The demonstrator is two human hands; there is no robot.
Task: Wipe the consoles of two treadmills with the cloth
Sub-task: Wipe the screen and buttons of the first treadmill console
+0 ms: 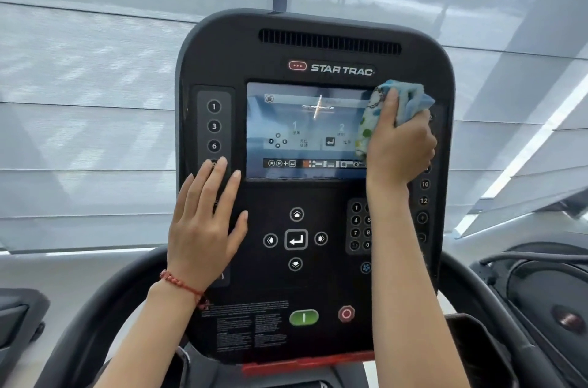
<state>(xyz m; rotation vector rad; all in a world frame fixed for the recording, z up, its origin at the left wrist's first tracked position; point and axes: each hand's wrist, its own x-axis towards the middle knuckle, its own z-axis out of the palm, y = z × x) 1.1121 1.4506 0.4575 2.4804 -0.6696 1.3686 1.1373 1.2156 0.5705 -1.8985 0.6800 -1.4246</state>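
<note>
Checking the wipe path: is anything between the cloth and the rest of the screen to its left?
Nothing visible. The right hand presses the cloth on the screen's right edge, and the glass leftward is bare. The left hand lies flat on the console below and left of the screen, off the glass.

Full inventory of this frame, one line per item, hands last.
treadmill console: 1, black, centre, upright
screen: 1, lit blue, upper middle of console
cloth: 1, blue with a white dotted side, bunched at screen's right edge
start button: 1, green, low on console
stop button: 1, red, right of start button
arrow keypad: 1 cluster, white on black, below screen
second treadmill: 1, dark, partly visible at right edge
window blinds: grey, behind console
bracelet: 1, red, on left wrist
left hand: flat on console's left side
right hand: gripping cloth against screen
</note>
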